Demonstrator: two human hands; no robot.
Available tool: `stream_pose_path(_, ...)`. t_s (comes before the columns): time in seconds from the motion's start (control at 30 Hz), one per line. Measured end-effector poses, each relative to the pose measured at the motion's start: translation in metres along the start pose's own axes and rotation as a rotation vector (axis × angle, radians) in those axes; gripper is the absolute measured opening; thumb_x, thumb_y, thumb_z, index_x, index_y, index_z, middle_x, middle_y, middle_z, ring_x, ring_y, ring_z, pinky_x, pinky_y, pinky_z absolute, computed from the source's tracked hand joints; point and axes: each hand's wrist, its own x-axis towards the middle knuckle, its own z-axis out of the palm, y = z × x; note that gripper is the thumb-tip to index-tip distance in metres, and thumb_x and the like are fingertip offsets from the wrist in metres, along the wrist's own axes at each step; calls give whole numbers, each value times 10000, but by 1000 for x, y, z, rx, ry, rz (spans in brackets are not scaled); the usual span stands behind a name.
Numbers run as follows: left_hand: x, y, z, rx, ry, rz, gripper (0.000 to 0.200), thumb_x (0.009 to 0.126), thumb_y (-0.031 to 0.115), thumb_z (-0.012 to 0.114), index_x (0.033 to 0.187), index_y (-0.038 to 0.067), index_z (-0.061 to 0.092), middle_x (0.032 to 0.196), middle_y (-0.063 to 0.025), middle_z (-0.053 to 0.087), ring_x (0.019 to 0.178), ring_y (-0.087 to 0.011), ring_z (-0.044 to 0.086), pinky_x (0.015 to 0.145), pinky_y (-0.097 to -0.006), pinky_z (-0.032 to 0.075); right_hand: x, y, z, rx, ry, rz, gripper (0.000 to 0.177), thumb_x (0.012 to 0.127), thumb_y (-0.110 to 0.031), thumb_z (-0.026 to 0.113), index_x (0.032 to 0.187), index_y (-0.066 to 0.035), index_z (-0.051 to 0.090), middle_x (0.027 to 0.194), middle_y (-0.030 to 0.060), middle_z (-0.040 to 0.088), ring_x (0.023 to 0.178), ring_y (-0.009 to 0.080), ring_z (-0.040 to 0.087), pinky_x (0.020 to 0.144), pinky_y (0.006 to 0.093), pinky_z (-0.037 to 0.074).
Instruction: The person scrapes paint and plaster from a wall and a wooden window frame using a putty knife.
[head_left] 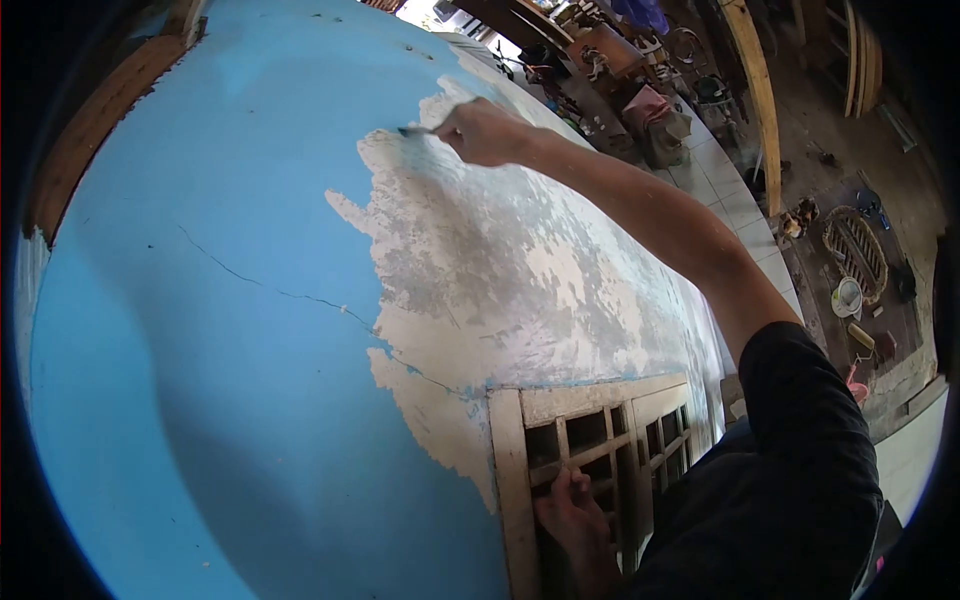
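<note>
My right hand [482, 132] is stretched up across the wall, closed around a small scraper [414, 131]. Its thin blade meets the wall at the border between blue paint [250, 190] and a bare grey-white patch [450, 270]. The scraper's handle is mostly hidden in my fingers. Lower down, my left hand [575, 510] is closed on a bar of the white wooden window [545, 471]. Parts of its fingers are behind the bar.
A thin crack [270, 287] runs across the blue paint. Wooden beam [95, 130] edges the wall at left. Beyond my right arm are a timber post [757, 100], a tiled ledge [712, 160], a wicker basket [856, 254] and a cup [847, 296].
</note>
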Motion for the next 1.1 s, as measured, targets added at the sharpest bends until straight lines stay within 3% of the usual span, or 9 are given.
stream_pose_path(0.17, 2, -3, -2, 16, 13, -23, 128, 904, -36, 647, 937, 28, 541, 831, -80, 605, 766, -163, 594, 609, -282, 467, -16, 12, 19, 20, 239, -174, 236, 927, -100, 547, 1020, -117, 763, 969, 135, 736, 904, 344, 708, 766, 469, 571)
stream_pose_path(0.27, 0, -1, 2, 11, 34, -17, 136, 909, -32, 649, 910, 29, 528, 825, -81, 603, 766, -165, 593, 613, -288, 468, 1, 16, 14, -34, 166, -131, 247, 947, -133, 559, 1084, -139, 764, 1032, 128, 739, 955, 335, 704, 810, 455, 576)
stream_pose_path(0.3, -1, -1, 3, 6, 44, -17, 141, 910, -31, 650, 900, 30, 523, 825, -82, 602, 767, -165, 593, 614, -291, 468, -4, 17, 17, 17, 255, -187, 214, 959, -85, 604, 1113, -58, 751, 961, 140, 738, 918, 322, 700, 830, 432, 536)
stream_pose_path(0.4, 1, -1, -1, 25, 9, -14, 119, 911, -31, 647, 911, 22, 541, 829, -86, 608, 766, -165, 593, 618, -295, 467, -28, 10, 13, 49, 186, -167, 212, 963, -91, 603, 1110, -76, 755, 973, 139, 739, 921, 327, 697, 833, 432, 536)
stream_pose_path(0.43, 2, -3, 1, 18, 5, -10, 112, 910, -32, 647, 921, 20, 547, 829, -87, 606, 766, -166, 592, 617, -294, 466, -23, 16, 18, 6, 204, -219, 278, 958, -139, 571, 1167, -162, 754, 1053, 128, 739, 975, 339, 697, 828, 441, 567)
stream_pose_path(0.53, 2, -2, -1, 28, -5, 3, 101, 907, -33, 646, 945, 15, 565, 830, -90, 602, 765, -167, 591, 615, -291, 463, -2, 13, 12, -17, 221, -146, 271, 947, -131, 581, 1149, -158, 760, 1039, 130, 742, 953, 349, 700, 833, 447, 565)
stream_pose_path(0.67, 2, -1, -1, -1, -55, 5, 23, 921, -32, 625, 930, -39, 605, 842, -109, 634, 759, -160, 610, 653, -259, 509, -1, 21, 12, 2, 230, -271, 276, 942, -128, 573, 1144, -158, 760, 1010, 133, 739, 931, 340, 707, 794, 451, 568)
stream_pose_path(0.7, 2, -1, -1, -16, -64, 2, 34, 929, -33, 615, 916, -64, 620, 846, -117, 650, 756, -155, 619, 673, -243, 533, -18, 9, 9, 33, 232, -238, 178, 926, -113, 656, 1050, -48, 767, 971, 149, 737, 874, 343, 704, 763, 428, 550)
stream_pose_path(1.1, 1, -3, 1, 32, 43, -2, 128, 898, -25, 661, 907, 11, 538, 825, -100, 612, 758, -172, 601, 608, -284, 474, -13, -9, -1, -16, 250, -210, 212, 937, -109, 639, 1109, -92, 763, 963, 138, 748, 903, 334, 711, 796, 429, 555)
